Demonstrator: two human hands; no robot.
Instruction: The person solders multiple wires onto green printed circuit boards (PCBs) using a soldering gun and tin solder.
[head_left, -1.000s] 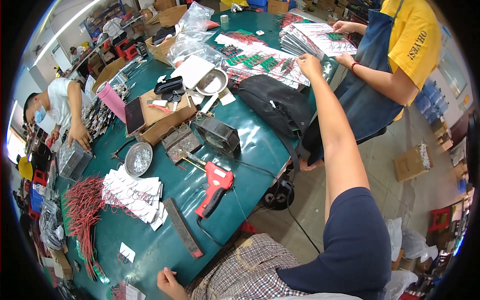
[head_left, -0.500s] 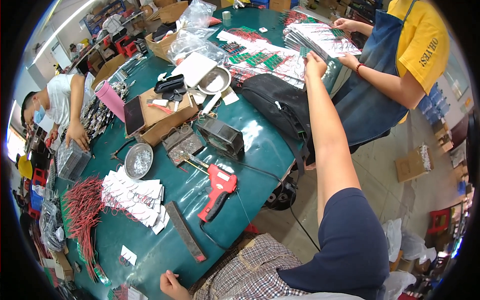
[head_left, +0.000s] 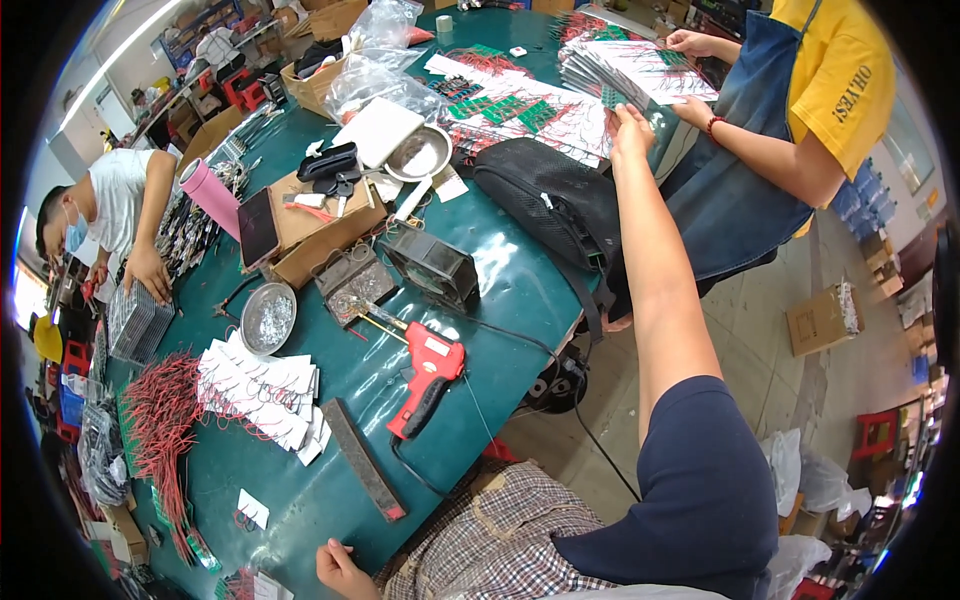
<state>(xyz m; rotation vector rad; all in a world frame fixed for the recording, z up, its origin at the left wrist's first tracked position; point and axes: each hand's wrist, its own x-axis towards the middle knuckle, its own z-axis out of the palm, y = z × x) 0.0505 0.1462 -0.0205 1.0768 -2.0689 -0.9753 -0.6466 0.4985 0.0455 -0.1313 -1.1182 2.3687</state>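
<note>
Stretched far out to the upper right, my right hand (head_left: 630, 130) has its fingers closed on a small green circuit board (head_left: 610, 97). That board is at the near corner of a stack of white sheets (head_left: 655, 77) with red wires, which a co-worker in a yellow shirt and blue apron holds. My left hand (head_left: 343, 570) rests low by the table's front edge, fingers loosely curled with nothing visible in them. Closest to it on the table are a dark flat bar (head_left: 362, 460) and a red soldering gun (head_left: 428, 380) with a black grip.
A black backpack (head_left: 545, 205) lies below my right forearm. On the green table (head_left: 500, 400) are a small fan (head_left: 432, 268), a metal dish (head_left: 268, 318), white wired cards (head_left: 260, 390) and red wire bundles (head_left: 160, 415). Another person works at the left. A cable hangs off the table edge.
The view has shifted slightly, so the table's things appear a little further left. My right hand stays at the stack and my left hand keeps its curled pose.
</note>
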